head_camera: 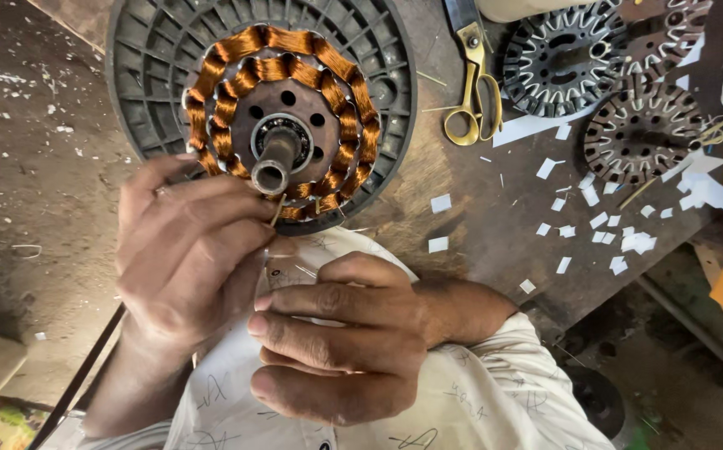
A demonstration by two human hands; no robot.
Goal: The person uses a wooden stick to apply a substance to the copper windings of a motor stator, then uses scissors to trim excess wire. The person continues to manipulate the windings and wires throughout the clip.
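stator point(282, 125) w/ two rings of copper coil sits in a round dark plastic housing point(149, 58) at top centre of the desk point(478, 225), steel shaft point(274, 162) sticking up toward the camera. left hand point(186, 267) is just below the stator's lower edge, fingers curled, thumb & forefinger pinched on a thin stick point(277, 210) whose tip touches the windings near the bottom. right hand point(336, 337) lies below that, over a white cloth point(478, 392) w/ ink marks on the lap, fingers folded inward; looks like it pinches a thin white strip point(305, 271), but can't tell for sure. right of the housing: brass-handled scissors point(471, 92) lying flat on the desk. further right, three bare dark stator cores point(636, 129) close together, slots empty. small white paper bits point(603, 221) scattered across the desk between scissors & cores, plus bigger white scraps point(711, 192) near the right edge. left of the housing is dusty bare surface w/ white specks.
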